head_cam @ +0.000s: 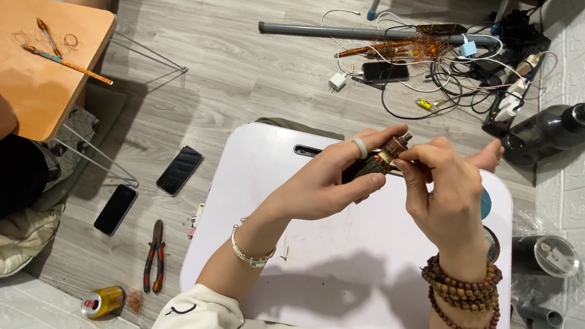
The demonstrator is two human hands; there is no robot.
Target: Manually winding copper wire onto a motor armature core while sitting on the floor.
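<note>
Small dark cylindrical motor core wound with copper wire held above the far edge of the white lap table, clamped by left hand, its right end pinched by right hand, red-handled pliers lying on grey floor at left.

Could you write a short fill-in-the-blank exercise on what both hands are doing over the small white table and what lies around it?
1. Both hands, left hand and right hand, hold a small dark copper-wound motor part above the ____ folding table.
2. The white ring sits on the ____ hand.
3. Brown wooden bead bracelets circle the ____ wrist.
4. Red-handled pliers lie on the grey ____.

Missing words: white; left; right; floor
</note>
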